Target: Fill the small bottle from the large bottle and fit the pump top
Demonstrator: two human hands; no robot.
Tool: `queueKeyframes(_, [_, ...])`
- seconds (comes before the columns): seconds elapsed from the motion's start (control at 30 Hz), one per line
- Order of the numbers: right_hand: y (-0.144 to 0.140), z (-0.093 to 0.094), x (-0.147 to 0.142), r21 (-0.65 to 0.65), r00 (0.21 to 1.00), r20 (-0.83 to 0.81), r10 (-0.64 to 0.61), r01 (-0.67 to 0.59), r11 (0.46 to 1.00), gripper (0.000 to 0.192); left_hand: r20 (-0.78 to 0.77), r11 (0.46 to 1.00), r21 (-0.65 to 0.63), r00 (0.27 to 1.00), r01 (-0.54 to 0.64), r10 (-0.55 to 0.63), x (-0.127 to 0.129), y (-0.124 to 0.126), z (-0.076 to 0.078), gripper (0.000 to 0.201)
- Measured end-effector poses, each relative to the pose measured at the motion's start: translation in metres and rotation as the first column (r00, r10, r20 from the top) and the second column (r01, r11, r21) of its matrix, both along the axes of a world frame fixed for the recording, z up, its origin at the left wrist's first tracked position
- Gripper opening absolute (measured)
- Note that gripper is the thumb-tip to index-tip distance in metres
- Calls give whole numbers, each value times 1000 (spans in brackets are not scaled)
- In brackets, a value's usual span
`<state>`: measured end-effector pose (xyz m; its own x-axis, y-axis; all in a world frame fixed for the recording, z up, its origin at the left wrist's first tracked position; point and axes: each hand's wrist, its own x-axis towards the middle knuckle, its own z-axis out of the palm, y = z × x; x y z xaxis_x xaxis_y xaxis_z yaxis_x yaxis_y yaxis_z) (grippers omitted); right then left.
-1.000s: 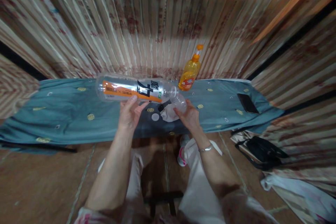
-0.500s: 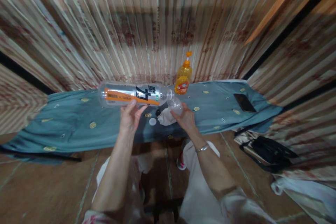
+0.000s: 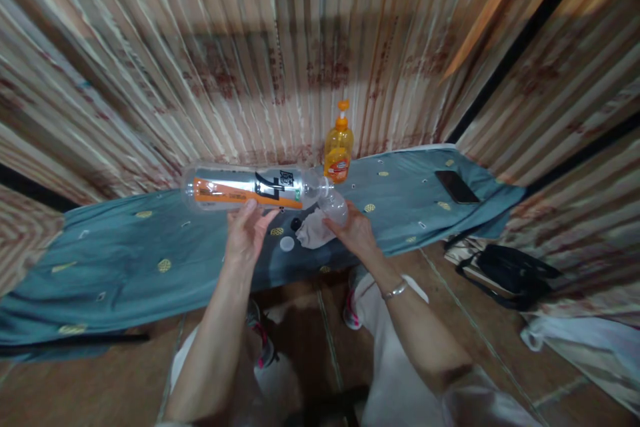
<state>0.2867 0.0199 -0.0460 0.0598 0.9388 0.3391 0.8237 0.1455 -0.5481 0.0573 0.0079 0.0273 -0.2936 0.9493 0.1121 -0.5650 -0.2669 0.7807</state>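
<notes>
My left hand is closed around the underside of a large clear plastic bottle with an orange and silver label. The bottle lies level above the table, its neck to the right. My right hand grips a small clear plastic piece, rounded and bottle-like, at the mouth of the large bottle; whether the two are joined I cannot tell. Below them on the cloth are a crumpled pale cloth, a white cap and a small black round thing.
A yellow pump bottle stands at the back of the table, which has a teal cloth over it. A dark phone lies to the right. On the floor at the right sits a black bag. A striped curtain hangs behind.
The view has shifted and tilted slightly. Both hands keep their hold, and the large bottle and the small clear piece stay mouth to mouth.
</notes>
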Motion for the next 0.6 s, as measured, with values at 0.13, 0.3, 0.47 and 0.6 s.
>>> queueKeyframes(0.13, [-1, -3, 2, 13, 999, -8, -37, 37, 999, 64, 17, 999, 15, 999, 45, -45, 4, 3, 0, 40])
queueKeyframes(0.3, [0, -7, 1, 26, 996, -16, -87, 88, 996, 65, -27, 996, 16, 996, 83, -83, 9, 8, 4, 40])
queueKeyframes(0.47, [-1, -9, 3, 25, 994, -7, -112, 112, 993, 65, -57, 994, 7, 992, 109, -109, 12, 14, 9, 41])
queueKeyframes(0.6, [-2, -6, 5, 13, 993, 0, -114, 114, 993, 64, -55, 991, 27, 990, 135, -133, 14, 15, 11, 38])
